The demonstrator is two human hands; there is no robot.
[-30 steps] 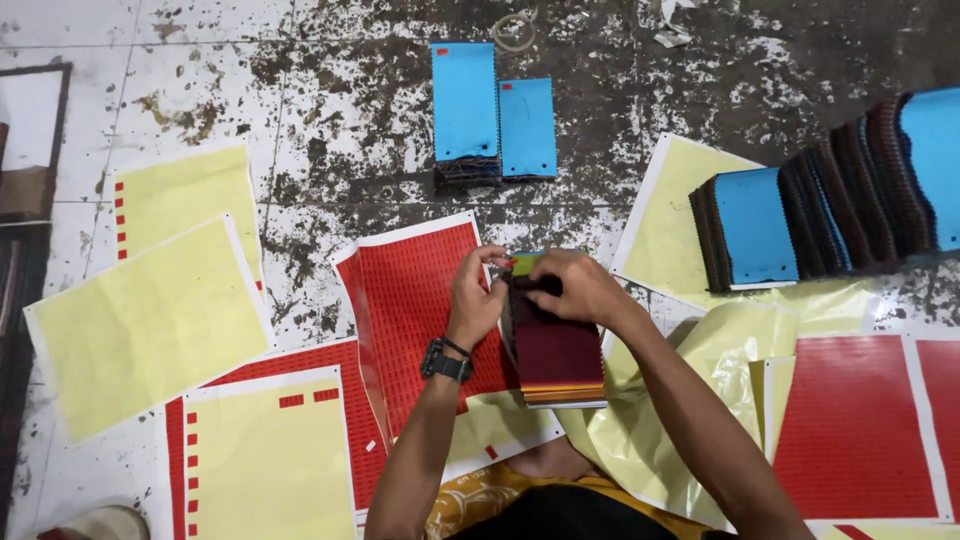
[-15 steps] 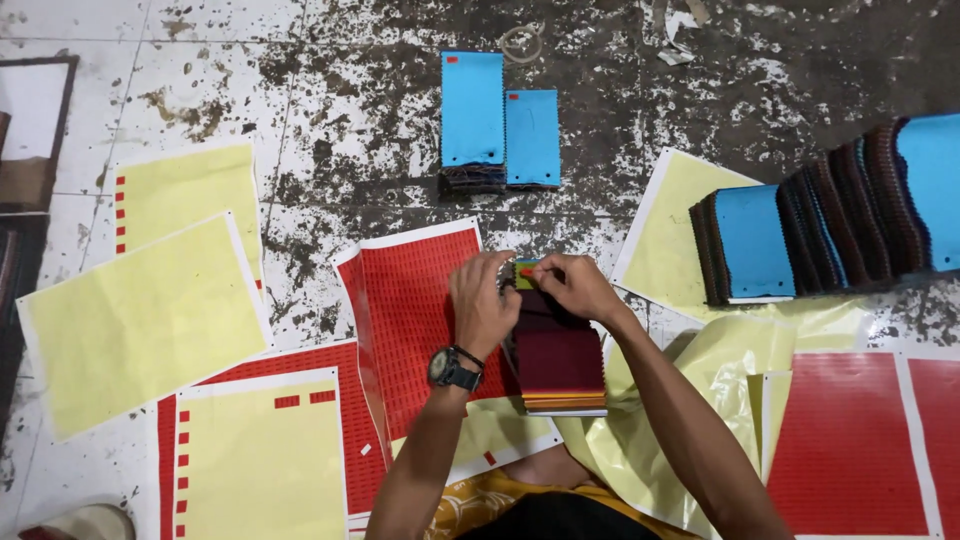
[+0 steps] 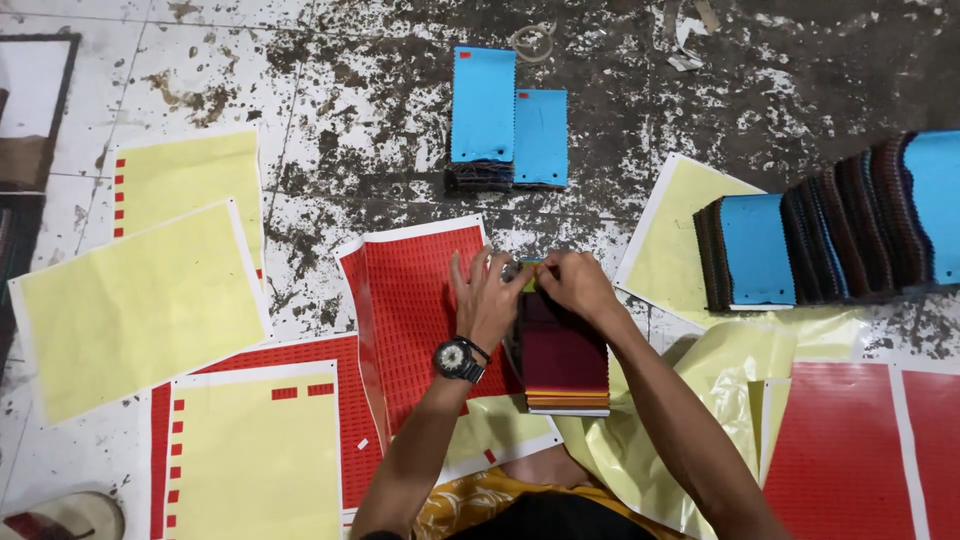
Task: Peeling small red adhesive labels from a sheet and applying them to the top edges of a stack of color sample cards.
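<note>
A stack of fabric swatches (image 3: 563, 362) with a dark maroon top lies on the floor in front of me. Both hands meet at its far edge. My left hand (image 3: 487, 296), with a wristwatch, rests on the stack's top left corner, fingers spread. My right hand (image 3: 572, 283) pinches something small at the same edge, where a bit of yellow-green shows; what it is I cannot tell. A red sticker sheet (image 3: 415, 310) lies just left of the stack, partly under my left wrist.
Two blue-topped swatch piles (image 3: 508, 118) sit further away. A long fanned row of swatches (image 3: 830, 225) lies at the right. Yellow backing sheets (image 3: 140, 305) and red sticker sheets (image 3: 835, 450) cover the stained floor on both sides. A round container (image 3: 65, 518) is at the bottom left.
My hands have stayed at the far edge of the maroon stack, the fingers shifting slightly. The view has moved a little; the stack and sheets lie as before.
</note>
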